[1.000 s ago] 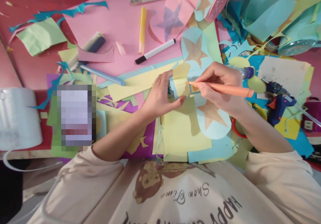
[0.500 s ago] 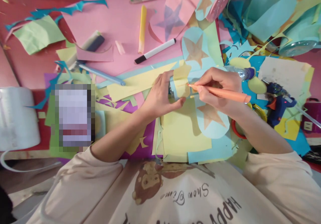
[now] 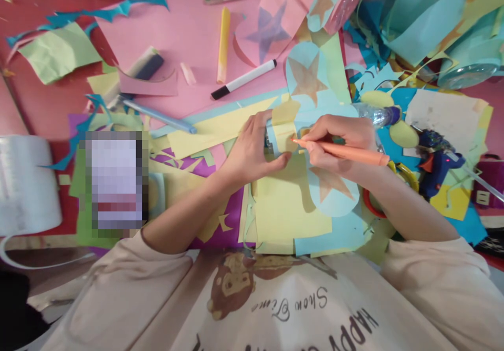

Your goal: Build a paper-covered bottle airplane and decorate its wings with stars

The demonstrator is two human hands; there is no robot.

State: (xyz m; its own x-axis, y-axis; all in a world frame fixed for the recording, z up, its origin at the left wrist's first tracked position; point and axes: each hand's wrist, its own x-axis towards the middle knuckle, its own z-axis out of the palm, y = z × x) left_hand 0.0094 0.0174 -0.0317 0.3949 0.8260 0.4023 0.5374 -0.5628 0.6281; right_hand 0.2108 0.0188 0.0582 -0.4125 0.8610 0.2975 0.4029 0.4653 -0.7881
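Observation:
A clear plastic bottle (image 3: 372, 114) with a dark blue cap lies crosswise before me, its body wrapped in light blue and yellow paper. My left hand (image 3: 252, 149) grips its left end, thumb below and fingers above. My right hand (image 3: 336, 141) holds an orange marker (image 3: 354, 152), its tip at the lower right part of the yellow paper band (image 3: 284, 128). Light blue rounded shapes bearing orange stars, one above (image 3: 307, 73) and one below (image 3: 334, 189), stick out from the bottle. Pale yellow ovals (image 3: 403, 133) flank its neck. The right hand hides part of the wrapping.
Yellow sheets (image 3: 291, 209) lie under the bottle. Beyond are a black-and-white marker (image 3: 244, 80), a yellow marker (image 3: 223, 46) and a blue pen (image 3: 159, 116). A blue glue gun (image 3: 439, 170) rests at right. At left are a blurred-out phone (image 3: 114, 178) and a white roll (image 3: 27, 183).
The orange marker's tip has moved slightly left and down across the yellow band, my right hand shifting with it. My left hand keeps its grip on the bottle.

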